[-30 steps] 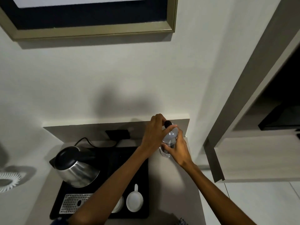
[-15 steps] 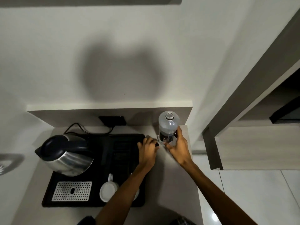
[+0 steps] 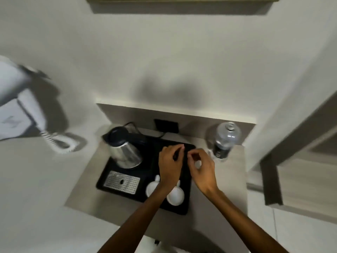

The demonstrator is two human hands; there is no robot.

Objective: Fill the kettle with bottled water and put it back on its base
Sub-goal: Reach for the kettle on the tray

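Standing uncapped at frame right, the bottle [image 3: 224, 139] is waiting while the left hand [image 3: 170, 162], seemingly pinching its dark cap, and the right hand [image 3: 201, 168], loosely curled and empty, are hovering mid-frame over the tray [image 3: 145, 172].

You've got one view only: head cam, looking steeply down at the counter [image 3: 116, 203] from above. It's close in, facing the wall [image 3: 164, 61], frame motion-blurred.

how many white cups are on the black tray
2. One cup sits at the tray's near edge, just left of the left forearm; the other cup is just right of that forearm. The arm partly covers both, so anything under it is hidden.
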